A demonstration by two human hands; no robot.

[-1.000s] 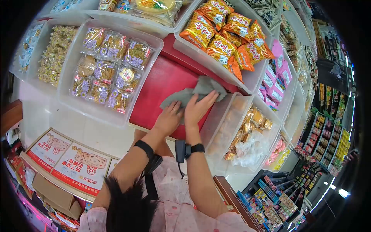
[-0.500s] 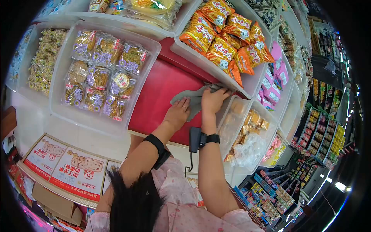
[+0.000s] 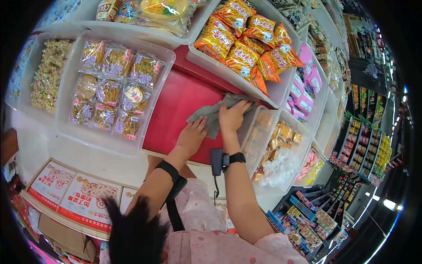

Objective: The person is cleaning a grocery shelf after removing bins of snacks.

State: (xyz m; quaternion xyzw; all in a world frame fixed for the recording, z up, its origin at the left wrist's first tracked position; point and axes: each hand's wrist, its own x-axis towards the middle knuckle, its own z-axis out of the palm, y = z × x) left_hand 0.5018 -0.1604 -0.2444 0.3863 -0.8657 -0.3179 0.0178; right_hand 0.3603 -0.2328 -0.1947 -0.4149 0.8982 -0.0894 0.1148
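A grey cloth (image 3: 213,115) lies crumpled on the red surface (image 3: 176,105), between the plastic bins. My left hand (image 3: 192,135) rests flat on the cloth's left part, fingers extended. On the cloth's right part, beside the bin of orange snack bags, my right hand (image 3: 233,116) presses down with its fingers stretched out over the fabric. Both wrists wear black straps, and a dark device (image 3: 217,162) sits at the right wrist.
Left of the red surface stands a bin (image 3: 151,110) of wrapped pastries. Orange snack bags (image 3: 241,57) fill a bin behind my hands. To the right is a bin (image 3: 259,145) with small golden packs. Printed red and white boxes (image 3: 85,200) lie lower left.
The whole view has shifted slightly, with the bins and hands appearing a little further left. Both hands remain on the cloth, whose folds look slightly flatter.
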